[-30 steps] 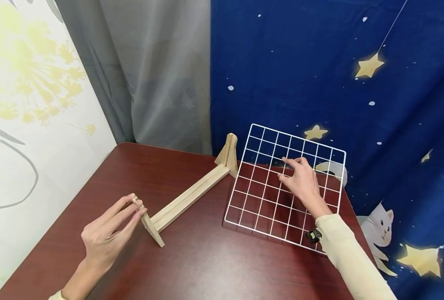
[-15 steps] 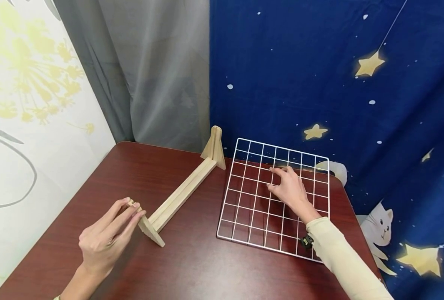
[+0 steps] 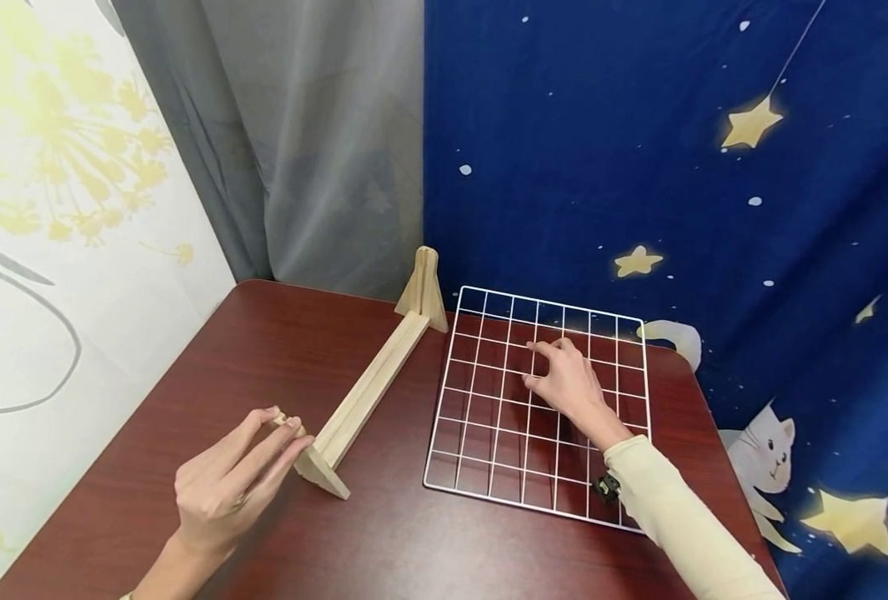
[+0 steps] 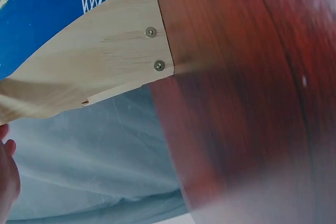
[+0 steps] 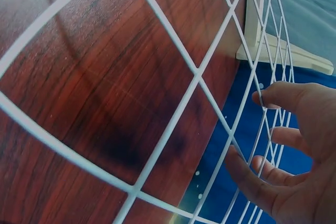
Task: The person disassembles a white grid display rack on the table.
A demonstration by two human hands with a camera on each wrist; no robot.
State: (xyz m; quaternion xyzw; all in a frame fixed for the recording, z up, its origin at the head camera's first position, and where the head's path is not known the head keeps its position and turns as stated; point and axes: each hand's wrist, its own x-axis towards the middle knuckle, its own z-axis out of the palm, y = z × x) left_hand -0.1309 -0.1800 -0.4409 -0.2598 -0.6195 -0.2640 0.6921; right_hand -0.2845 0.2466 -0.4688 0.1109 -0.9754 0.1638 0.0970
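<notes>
A pale wooden stand [image 3: 372,392], a long bar with an upright end piece at each end, is on the table. My left hand [image 3: 233,475] pinches the top of its near end piece [image 3: 322,473]; the left wrist view shows two screw heads on that end piece [image 4: 115,45]. To the right of the stand, a square white wire grid panel [image 3: 481,421] slants over the table. My right hand [image 3: 567,379] grips the grid near its middle. In the right wrist view, fingertips [image 5: 241,169] and thumb curl at the thin wires.
The dark red-brown table [image 3: 398,542] has its back edge close to a grey curtain [image 3: 338,167] and a blue star-patterned curtain [image 3: 564,167]. A white patterned wall [image 3: 76,292] stands along the left. A small dark device [image 3: 606,486] sits at the right wrist.
The far end of the stand has swung left, with my left hand still at the near end piece. The grid has moved left and lower in the head view along with my right hand.
</notes>
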